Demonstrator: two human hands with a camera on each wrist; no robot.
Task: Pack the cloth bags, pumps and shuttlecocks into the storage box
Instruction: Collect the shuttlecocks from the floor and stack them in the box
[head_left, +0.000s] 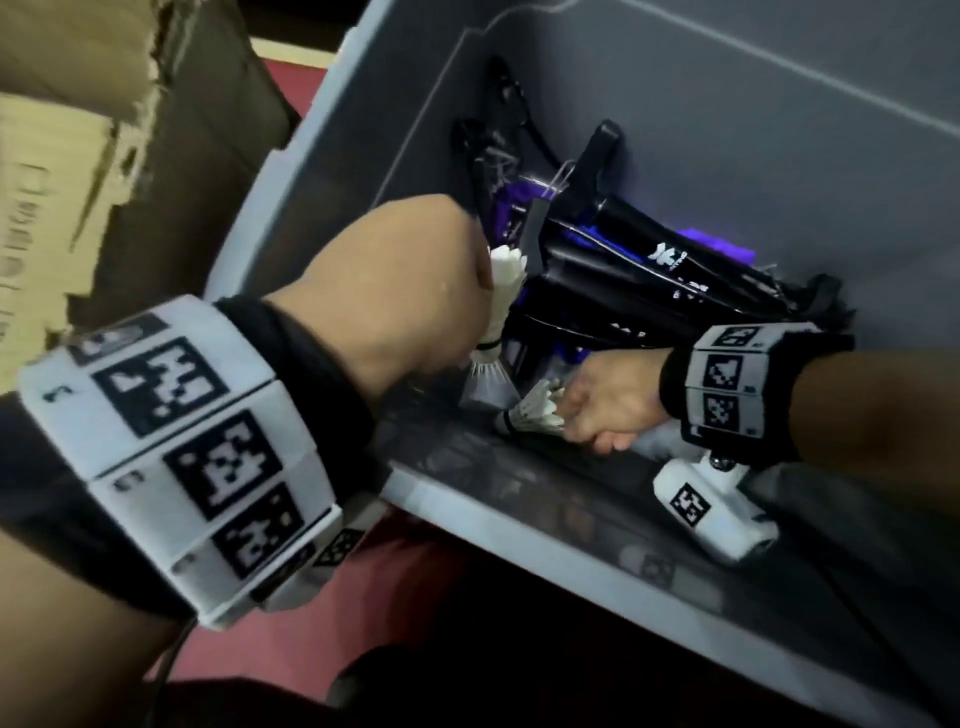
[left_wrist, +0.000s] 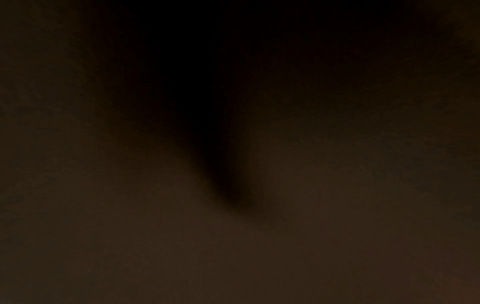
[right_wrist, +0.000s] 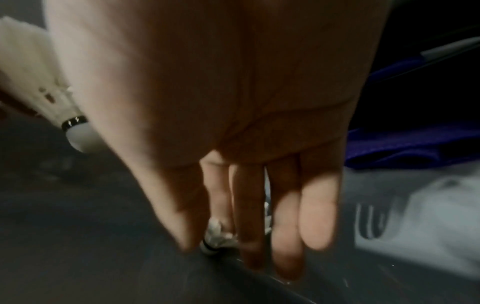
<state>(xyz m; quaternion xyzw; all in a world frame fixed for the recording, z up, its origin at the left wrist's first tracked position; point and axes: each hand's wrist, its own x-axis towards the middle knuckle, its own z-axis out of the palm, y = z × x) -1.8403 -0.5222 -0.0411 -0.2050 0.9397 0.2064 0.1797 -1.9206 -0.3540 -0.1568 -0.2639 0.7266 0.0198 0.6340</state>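
The grey storage box (head_left: 519, 512) lies open below me. Black pumps (head_left: 649, 270) and purple cloth bags (head_left: 727, 249) lie together at its far side. My left hand (head_left: 415, 291) hovers over the box's left part and grips nested white shuttlecocks (head_left: 493, 322) that point cork down. Low in the box, my right hand (head_left: 608, 410) pinches one white shuttlecock (head_left: 535, 410) against the floor. In the right wrist view that shuttlecock (right_wrist: 218, 240) sits between thumb and fingers (right_wrist: 317, 216), the left hand's shuttlecocks (right_wrist: 62, 109) show at the left, and purple cloth (right_wrist: 415, 148) lies to the right. The left wrist view is dark.
A torn cardboard box (head_left: 62, 182) stands to the left of the storage box. Red floor (head_left: 311, 623) shows under its near rim. The box's tall grey far wall (head_left: 727, 130) rises behind the pumps. Something pale (right_wrist: 420, 216) lies on the box floor to the right of my right hand.
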